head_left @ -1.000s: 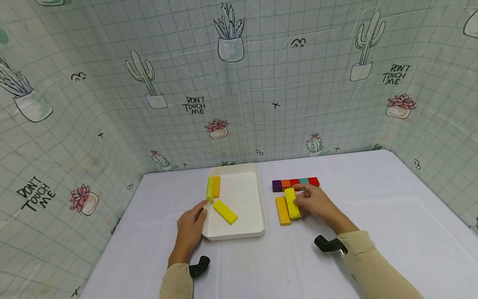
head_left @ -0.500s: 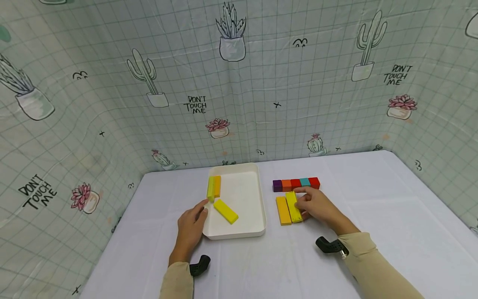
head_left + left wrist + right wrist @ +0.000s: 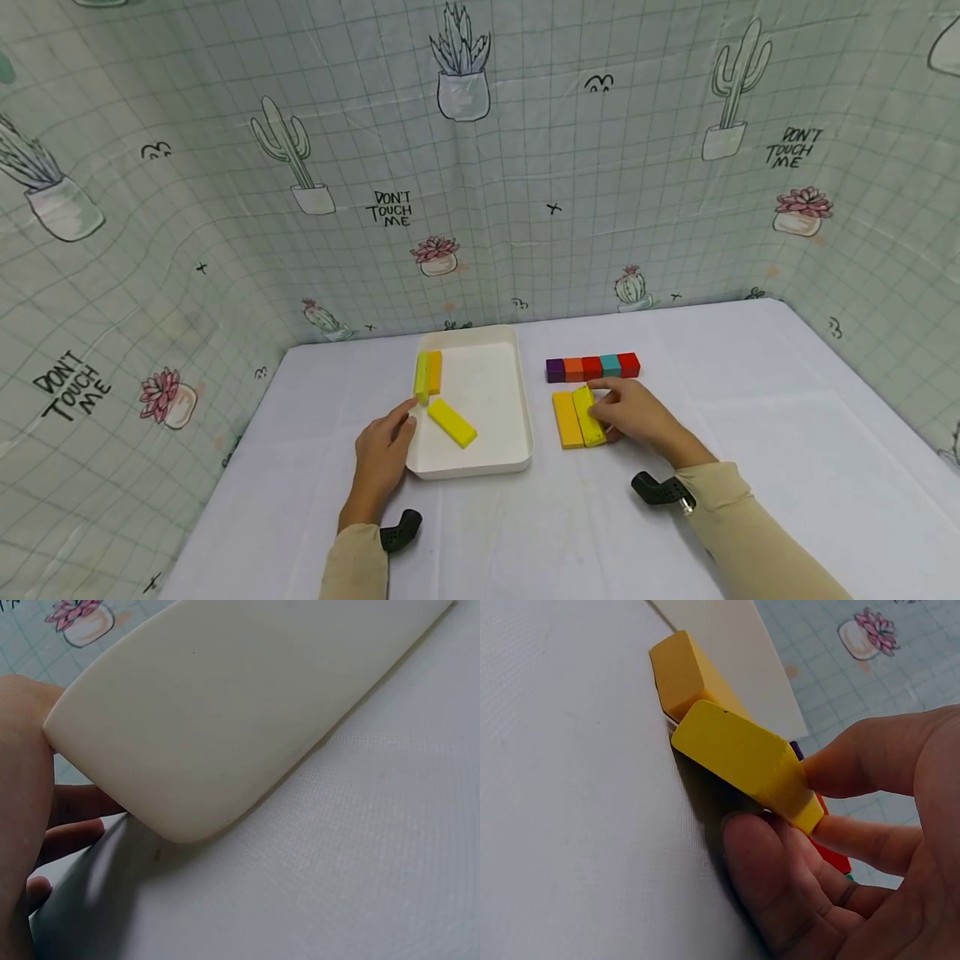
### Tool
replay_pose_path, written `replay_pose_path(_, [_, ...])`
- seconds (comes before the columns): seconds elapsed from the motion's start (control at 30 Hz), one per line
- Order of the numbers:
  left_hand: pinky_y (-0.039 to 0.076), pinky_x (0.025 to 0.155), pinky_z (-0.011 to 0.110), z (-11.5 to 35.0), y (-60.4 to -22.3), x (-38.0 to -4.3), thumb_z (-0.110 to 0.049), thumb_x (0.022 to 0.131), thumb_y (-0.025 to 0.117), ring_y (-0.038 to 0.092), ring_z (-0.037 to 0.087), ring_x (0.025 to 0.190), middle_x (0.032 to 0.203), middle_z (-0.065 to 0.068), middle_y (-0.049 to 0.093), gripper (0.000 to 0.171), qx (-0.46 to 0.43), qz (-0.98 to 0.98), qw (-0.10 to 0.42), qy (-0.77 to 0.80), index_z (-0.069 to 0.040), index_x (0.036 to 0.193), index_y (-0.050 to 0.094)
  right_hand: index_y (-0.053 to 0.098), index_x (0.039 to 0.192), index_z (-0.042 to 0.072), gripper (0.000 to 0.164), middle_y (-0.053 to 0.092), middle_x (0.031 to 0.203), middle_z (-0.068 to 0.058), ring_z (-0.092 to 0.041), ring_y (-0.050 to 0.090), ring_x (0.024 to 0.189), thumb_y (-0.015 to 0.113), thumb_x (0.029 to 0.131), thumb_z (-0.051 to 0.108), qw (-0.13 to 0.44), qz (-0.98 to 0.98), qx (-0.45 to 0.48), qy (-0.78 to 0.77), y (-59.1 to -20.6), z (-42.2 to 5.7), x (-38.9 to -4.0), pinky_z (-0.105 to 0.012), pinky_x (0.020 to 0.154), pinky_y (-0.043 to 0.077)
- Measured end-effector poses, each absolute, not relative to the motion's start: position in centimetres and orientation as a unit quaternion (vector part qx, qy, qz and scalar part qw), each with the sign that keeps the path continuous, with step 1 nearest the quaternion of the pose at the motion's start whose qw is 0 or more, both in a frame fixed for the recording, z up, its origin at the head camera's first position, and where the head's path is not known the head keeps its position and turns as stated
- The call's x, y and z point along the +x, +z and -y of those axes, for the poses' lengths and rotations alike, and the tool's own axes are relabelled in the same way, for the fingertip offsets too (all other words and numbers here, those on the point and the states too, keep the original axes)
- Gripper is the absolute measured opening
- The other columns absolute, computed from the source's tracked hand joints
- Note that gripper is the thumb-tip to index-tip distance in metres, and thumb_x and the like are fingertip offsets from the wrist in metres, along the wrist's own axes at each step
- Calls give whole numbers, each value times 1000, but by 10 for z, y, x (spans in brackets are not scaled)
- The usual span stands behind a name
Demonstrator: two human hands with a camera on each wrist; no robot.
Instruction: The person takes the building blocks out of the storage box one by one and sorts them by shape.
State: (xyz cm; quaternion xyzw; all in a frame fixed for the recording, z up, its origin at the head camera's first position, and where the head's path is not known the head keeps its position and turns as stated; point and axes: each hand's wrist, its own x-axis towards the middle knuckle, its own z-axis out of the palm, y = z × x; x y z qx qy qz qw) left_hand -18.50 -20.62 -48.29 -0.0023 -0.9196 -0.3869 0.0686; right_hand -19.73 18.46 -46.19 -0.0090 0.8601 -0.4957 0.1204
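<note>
Yellow block (image 3: 585, 414) sits right of centre on the worktop (image 3: 487, 542), tilted, its left long side meeting the amber block (image 3: 567, 421); right wrist view shows the other long side raised over a dark gap. Hands: right hand (image 3: 637, 412) pinches the yellow block at its far end and right side; left hand (image 3: 381, 454) holds the white tray (image 3: 491, 400) by its left wall, some fingers tucked outside. Yellow block looks like painted wood or hard plastic: probably light, rigid, hard to damage, slightly slick on its smooth faces. Best hold is likely across the long sides near mid-length, but the amber block covers the left one; raised right side and far end are the reachable spots. Edges: the coloured row (image 3: 592, 367) lies just beyond the far end, leaving fingertips little slack there. Tray's right wall stands left of the amber block, a bare strip of worktop between; its rim is the height to mind. Inside, a second yellow block (image 3: 452, 423), lime block (image 3: 422, 377) and orange block (image 3: 435, 372) lie toward the left. Most room: rightward and toward the person.
</note>
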Motion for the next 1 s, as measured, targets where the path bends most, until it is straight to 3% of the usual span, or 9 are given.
replay_pose_path(0.23, [33,108,56,207,-486,-185,-25,103,54,56,33,119,125,12,67,38,-20,918,83,-387,-21,140,62,53,140,-4,52,64,82,-9,-20,60,60,65,92,12,129,-880,-4,-457,-464,-184,-193,-32,60,57])
replay_pose_path(1.0, [33,108,57,208,-484,-185,-26,103,53,56,32,119,125,11,67,38,-8,914,92,-395,-21,140,61,60,128,-2,38,60,76,-10,-21,59,55,64,95,17,99,-876,20,-472,-467,-180,-199,-32,58,57])
